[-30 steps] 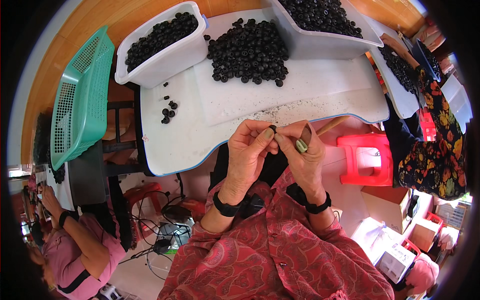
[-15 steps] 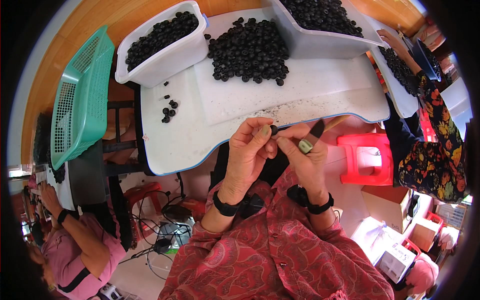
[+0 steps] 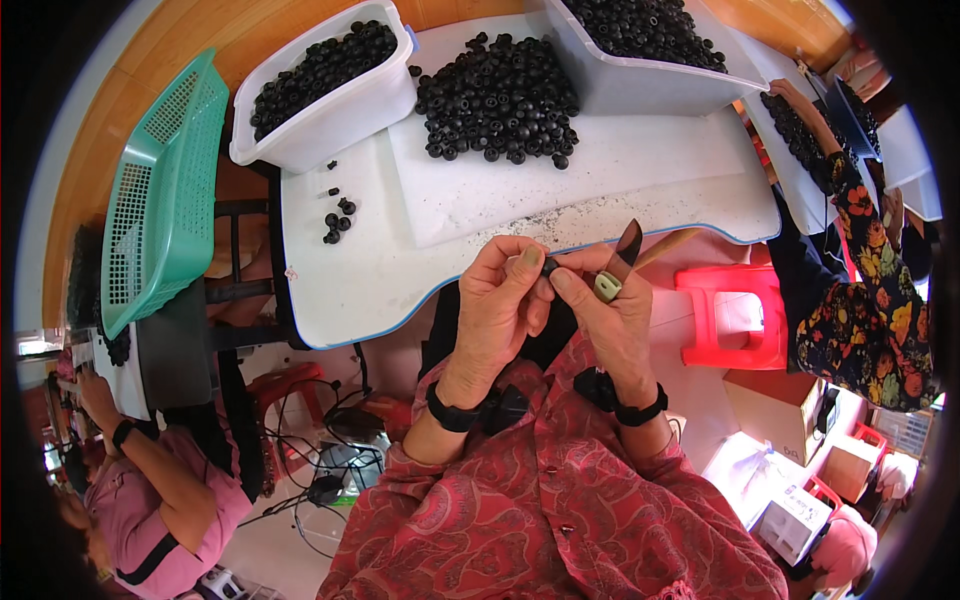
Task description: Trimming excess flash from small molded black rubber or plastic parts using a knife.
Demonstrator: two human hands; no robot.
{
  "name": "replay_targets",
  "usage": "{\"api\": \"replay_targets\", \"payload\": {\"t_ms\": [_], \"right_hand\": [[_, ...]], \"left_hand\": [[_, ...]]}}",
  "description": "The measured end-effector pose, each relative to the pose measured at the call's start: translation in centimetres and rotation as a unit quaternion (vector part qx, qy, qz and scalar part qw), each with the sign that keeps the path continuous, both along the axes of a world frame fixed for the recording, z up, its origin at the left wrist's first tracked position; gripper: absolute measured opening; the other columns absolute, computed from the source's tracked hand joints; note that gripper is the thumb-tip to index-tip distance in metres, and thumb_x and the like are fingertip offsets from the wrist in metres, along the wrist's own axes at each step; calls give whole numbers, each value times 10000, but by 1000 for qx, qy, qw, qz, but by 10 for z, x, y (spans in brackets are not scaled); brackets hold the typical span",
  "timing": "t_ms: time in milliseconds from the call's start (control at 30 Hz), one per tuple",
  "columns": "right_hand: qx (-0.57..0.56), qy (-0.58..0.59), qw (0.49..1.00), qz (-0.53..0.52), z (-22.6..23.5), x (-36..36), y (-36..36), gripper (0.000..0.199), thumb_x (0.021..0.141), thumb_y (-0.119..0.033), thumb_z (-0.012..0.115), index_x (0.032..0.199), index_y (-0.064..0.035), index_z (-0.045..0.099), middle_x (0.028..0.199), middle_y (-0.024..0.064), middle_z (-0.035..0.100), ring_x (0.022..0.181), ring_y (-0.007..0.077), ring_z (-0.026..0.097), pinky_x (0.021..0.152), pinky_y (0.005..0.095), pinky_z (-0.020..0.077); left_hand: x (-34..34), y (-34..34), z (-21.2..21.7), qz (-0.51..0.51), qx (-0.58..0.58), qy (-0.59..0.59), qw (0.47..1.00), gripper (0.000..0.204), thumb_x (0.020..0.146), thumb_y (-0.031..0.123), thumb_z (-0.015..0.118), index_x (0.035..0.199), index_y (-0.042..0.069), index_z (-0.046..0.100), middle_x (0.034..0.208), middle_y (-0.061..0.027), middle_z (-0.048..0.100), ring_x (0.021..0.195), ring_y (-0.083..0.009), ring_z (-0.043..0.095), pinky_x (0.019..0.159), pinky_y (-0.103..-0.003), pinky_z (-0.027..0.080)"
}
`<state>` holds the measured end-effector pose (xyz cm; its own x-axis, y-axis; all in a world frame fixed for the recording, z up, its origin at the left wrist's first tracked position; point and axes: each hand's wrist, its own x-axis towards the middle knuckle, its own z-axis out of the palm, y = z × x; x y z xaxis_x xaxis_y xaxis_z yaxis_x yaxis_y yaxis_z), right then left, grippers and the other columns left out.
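My left hand [image 3: 497, 298] pinches a small black round part [image 3: 549, 266] between thumb and fingertips, just off the table's near edge. My right hand [image 3: 611, 310] is closed round a small knife with a pale green handle end [image 3: 607, 287]; its dark blade [image 3: 629, 240] points up and away. The right thumb and fingertips meet at the black part too. A wooden stick [image 3: 668, 247] juts out beside the knife, behind the right hand; whether I hold it is hidden. A large pile of similar black parts [image 3: 497, 100] lies on the white table [image 3: 350, 285] beyond my hands.
Black parts fill a white bin [image 3: 330, 138] and a grey bin [image 3: 650, 90] at the back. Several loose pieces [image 3: 340, 222] lie at left. A green basket [image 3: 160, 200] stands far left, a red stool [image 3: 735, 315] right. Co-workers sit on both sides.
The knife blade has swung to a more upright angle as my right hand turned slightly. My right fingers have shifted at the black part. At right, the co-worker's arm has moved.
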<state>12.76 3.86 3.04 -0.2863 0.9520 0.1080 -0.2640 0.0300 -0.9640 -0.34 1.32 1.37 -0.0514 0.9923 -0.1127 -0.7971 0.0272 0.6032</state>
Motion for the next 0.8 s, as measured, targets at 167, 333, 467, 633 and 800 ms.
{"api": "replay_targets", "payload": {"t_ms": [167,333,467,633,800], "right_hand": [[-89,-51,994,-38,10,5,0,76,866,-84,657,907,-24,634,700,-22,618,512,9,443,441,176,308],[-103,-3,994,-27,5,6,2,58,858,-80,654,884,-34,629,647,-35,568,481,8,400,428,175,278],[-117,-11,993,-24,6,7,2,72,871,-96,642,899,-30,631,654,-37,550,477,1,391,428,172,276],[7,-133,987,-86,-5,5,5,111,889,-82,609,972,-12,631,715,18,580,575,87,519,474,243,385],[249,-328,905,-106,-2,0,1,272,826,20,583,1091,-36,597,840,117,599,729,271,636,571,363,483]], "left_hand": [[1,0,-4,-7,9,19,1000,169,932,138,592,1051,19,596,739,-67,629,482,-93,524,408,-209,414],[0,0,-4,-25,26,52,998,168,919,79,595,1065,-4,597,781,-72,641,566,-98,570,476,-216,466],[1,0,-10,-9,34,59,998,160,918,77,595,1052,-12,599,828,-79,652,636,-104,600,535,-228,503],[1,1,-2,-1,13,15,1000,157,920,83,594,1047,-7,602,833,-80,650,643,-113,608,553,-240,521],[-1,-1,-9,-1,26,-11,1000,166,938,102,568,1057,-10,596,808,-84,645,636,-122,610,558,-248,522]]}}
